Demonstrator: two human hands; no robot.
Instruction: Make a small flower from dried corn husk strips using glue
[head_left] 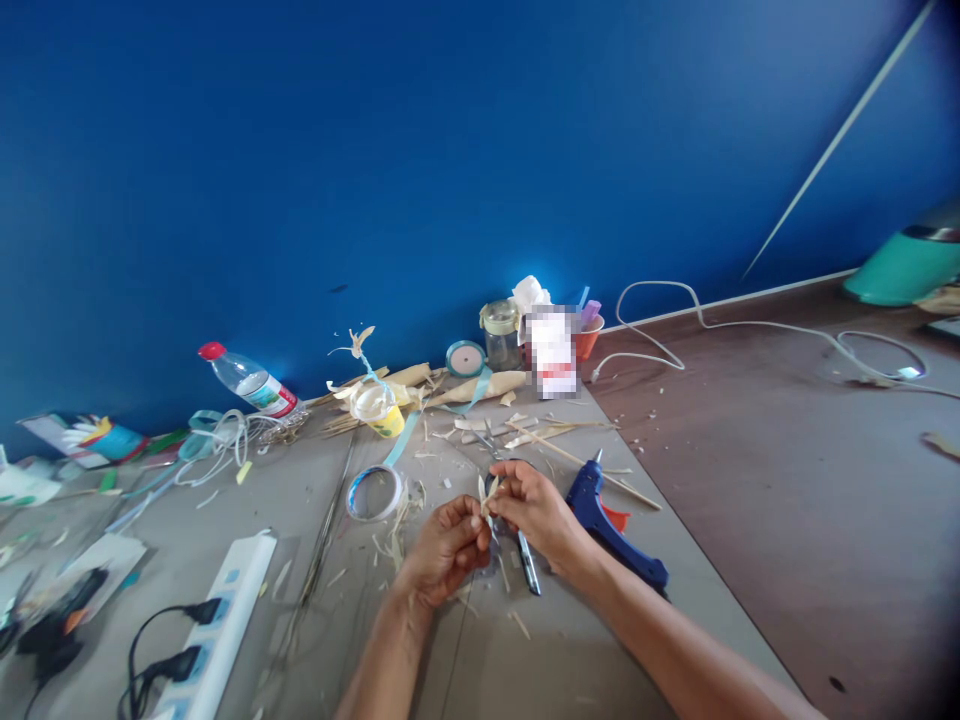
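Both my hands meet over the grey mat [570,650], pinching a small pale straw piece [486,495] between them. My left hand [444,548] is closed on its lower part, fingers curled. My right hand [534,508] is closed on its upper part with thumb and fingertips. Under the hands lie scissors or pliers with a metal tip [528,572]. A blue glue gun [611,528] lies just right of my right wrist. A roll of tape [375,493] lies left of my hands. Straw scraps litter the mat around them.
A white power strip [225,625] with black plugs lies at the lower left. A water bottle [251,385], a yellow cup [379,408], a glass jar [501,333] and an orange cup [586,335] stand by the blue wall. White cables [750,325] run across the brown floor at right.
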